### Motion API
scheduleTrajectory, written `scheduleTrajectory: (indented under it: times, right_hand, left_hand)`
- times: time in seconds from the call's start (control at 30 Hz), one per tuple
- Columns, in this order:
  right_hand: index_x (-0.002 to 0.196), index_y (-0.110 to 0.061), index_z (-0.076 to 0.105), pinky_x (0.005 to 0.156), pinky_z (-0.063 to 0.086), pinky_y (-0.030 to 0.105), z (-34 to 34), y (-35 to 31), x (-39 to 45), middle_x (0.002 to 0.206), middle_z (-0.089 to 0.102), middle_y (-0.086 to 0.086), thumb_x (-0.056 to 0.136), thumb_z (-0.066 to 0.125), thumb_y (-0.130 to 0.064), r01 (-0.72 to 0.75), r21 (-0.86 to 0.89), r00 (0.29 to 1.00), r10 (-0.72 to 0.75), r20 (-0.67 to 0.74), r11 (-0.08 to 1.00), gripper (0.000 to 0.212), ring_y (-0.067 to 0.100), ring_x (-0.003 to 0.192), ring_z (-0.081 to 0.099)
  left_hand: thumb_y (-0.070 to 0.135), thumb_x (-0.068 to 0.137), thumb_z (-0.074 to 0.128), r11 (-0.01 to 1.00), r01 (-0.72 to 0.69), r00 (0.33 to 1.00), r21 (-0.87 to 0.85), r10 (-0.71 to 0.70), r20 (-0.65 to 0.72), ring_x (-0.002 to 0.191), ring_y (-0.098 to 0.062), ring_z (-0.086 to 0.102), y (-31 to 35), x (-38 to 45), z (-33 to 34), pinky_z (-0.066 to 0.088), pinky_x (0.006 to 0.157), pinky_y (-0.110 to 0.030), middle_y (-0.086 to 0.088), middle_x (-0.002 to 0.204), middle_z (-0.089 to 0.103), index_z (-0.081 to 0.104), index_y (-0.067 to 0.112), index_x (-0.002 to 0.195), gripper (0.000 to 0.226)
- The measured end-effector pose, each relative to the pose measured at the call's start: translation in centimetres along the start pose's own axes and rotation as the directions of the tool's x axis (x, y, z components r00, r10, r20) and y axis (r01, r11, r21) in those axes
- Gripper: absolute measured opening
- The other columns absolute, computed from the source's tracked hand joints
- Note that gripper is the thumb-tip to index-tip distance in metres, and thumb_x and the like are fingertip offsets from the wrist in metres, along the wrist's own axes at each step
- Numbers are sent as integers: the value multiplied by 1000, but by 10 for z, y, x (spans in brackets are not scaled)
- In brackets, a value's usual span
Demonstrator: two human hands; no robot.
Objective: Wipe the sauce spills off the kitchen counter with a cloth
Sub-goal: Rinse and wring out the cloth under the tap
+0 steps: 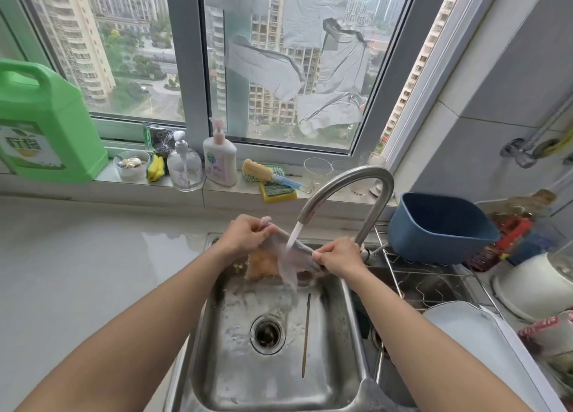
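A thin pale cloth (286, 261) with an orange sauce stain hangs stretched over the back of the steel sink (273, 390). My left hand (245, 235) grips its left end and my right hand (339, 258) grips its right end. Water runs from the curved steel tap (347, 182) onto the cloth between my hands. The white kitchen counter (93, 266) spreads to the left of the sink.
A big green detergent jug (46, 126), soap pump bottles (218, 157), sponges and a dish brush (266, 173) line the window sill. A blue tub (440, 225) sits on a wire rack to the right, next to a white pot (536, 287). A chopstick (306, 334) lies in the sink.
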State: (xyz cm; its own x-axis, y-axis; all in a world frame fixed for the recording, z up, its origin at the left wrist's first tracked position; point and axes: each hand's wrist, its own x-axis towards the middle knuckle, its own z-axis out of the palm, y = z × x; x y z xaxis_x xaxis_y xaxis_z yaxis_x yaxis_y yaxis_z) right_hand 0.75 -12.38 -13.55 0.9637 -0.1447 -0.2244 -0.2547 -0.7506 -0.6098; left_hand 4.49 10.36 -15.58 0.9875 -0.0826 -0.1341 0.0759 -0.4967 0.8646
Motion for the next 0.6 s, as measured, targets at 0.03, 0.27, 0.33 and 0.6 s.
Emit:
scheduleTrajectory:
  times: [0.03, 0.27, 0.33, 0.6]
  right_hand:
    - [73, -23, 80, 86, 46, 22, 6, 3, 0, 82, 77, -4, 82, 73, -20, -39, 58, 999, 38, 10, 998, 12, 11, 84, 66]
    - [107, -20, 68, 84, 57, 36, 40, -8, -5, 106, 70, 0, 69, 83, -5, -25, 446, 943, -127, 307, 895, 44, 15, 96, 65]
    - [93, -17, 72, 84, 56, 42, 51, -14, -5, 93, 73, 4, 72, 81, -10, 33, 467, 935, -193, 298, 884, 24, 17, 86, 67]
    - [80, -16, 65, 68, 49, 33, 56, -21, 3, 86, 67, 5, 83, 69, -30, 161, 13, 981, -161, 109, 987, 15, 24, 82, 62]
  left_hand:
    - [40, 91, 66, 999, -31, 999, 22, 31, -11, 90, -10, 67, 4, 1, -2, 57, 80, -29, 6, 109, 74, 78, 18, 84, 25]
    - [36, 95, 62, 975, -195, 974, 109, 179, 140, 77, -10, 65, 39, -9, 5, 55, 71, -31, 6, 83, 70, 72, 14, 85, 26]
    - [35, 96, 60, 961, -227, 965, 156, 200, 169, 70, -10, 59, 37, -13, 5, 52, 69, -33, 3, 78, 70, 72, 13, 86, 27]
    - [32, 99, 56, 953, -246, 967, 177, 254, -23, 101, -22, 67, 32, -26, -16, 52, 83, -37, -3, 113, 73, 71, 21, 118, 27]
